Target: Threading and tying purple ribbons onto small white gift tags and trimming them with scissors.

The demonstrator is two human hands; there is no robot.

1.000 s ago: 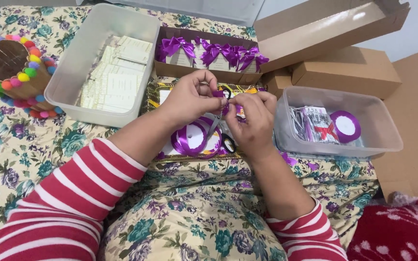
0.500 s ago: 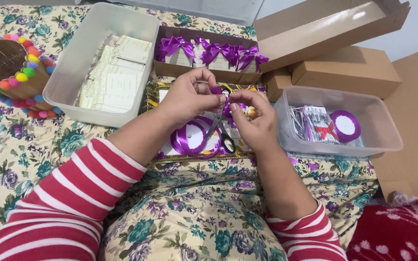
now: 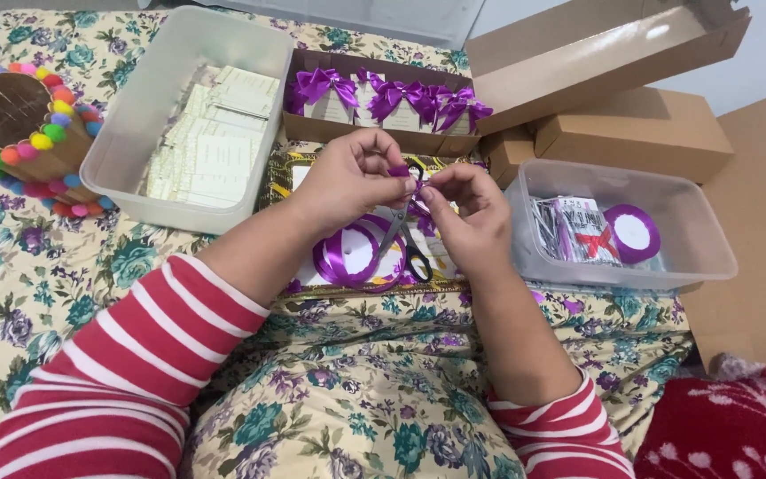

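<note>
My left hand (image 3: 347,177) and my right hand (image 3: 467,217) meet in front of me, fingertips pinching a short piece of purple ribbon (image 3: 401,172) between them. Both sleeves are red with white stripes. Below the hands lie a loose coil of purple ribbon (image 3: 347,257) and black-handled scissors (image 3: 410,248) on a patterned tray (image 3: 290,168). Behind the hands an open brown box (image 3: 312,129) holds a row of small cards with purple bows (image 3: 392,96).
A clear tub of pale cards (image 3: 210,142) stands at the left, next to a heart-shaped wooden piece with coloured pompoms (image 3: 11,115). At the right a clear tub (image 3: 711,257) holds a purple ribbon spool (image 3: 633,232) and packets. Closed brown boxes (image 3: 640,133) sit behind it. Floral cloth covers everything.
The hands have kept working the ribbon piece at the same spot; the fingers shifted slightly and the right hand has moved a little closer to the left.
</note>
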